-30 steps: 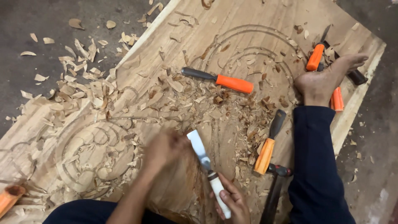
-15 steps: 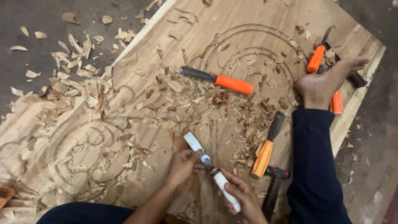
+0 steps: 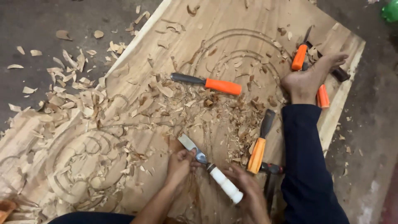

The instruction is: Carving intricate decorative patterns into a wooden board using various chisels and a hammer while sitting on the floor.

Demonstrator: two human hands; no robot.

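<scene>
Left hand [image 3: 179, 165] pinching the blade of a white-handled chisel [image 3: 210, 168], right hand [image 3: 248, 188] clenched round its handle, edge on the carved wooden panel [image 3: 137, 137] just beyond the left hand, orange-handled chisel [image 3: 258, 146] lying beside the right hand, shavings [image 3: 74, 89] farther left

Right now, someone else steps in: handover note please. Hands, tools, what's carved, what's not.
Left hand: fingers steady the blade of the white-handled chisel.
Right hand: grips its white handle.
Chisel edge rests on the wooden panel, near the lower middle.
Spare orange-handled chisels: one mid-panel, one by the leg, more by the bare foot.
Done: ring grooves at top, floral relief at lower left.
Left: the patch under the blade looks only partly cut; wood chips cover it.
</scene>
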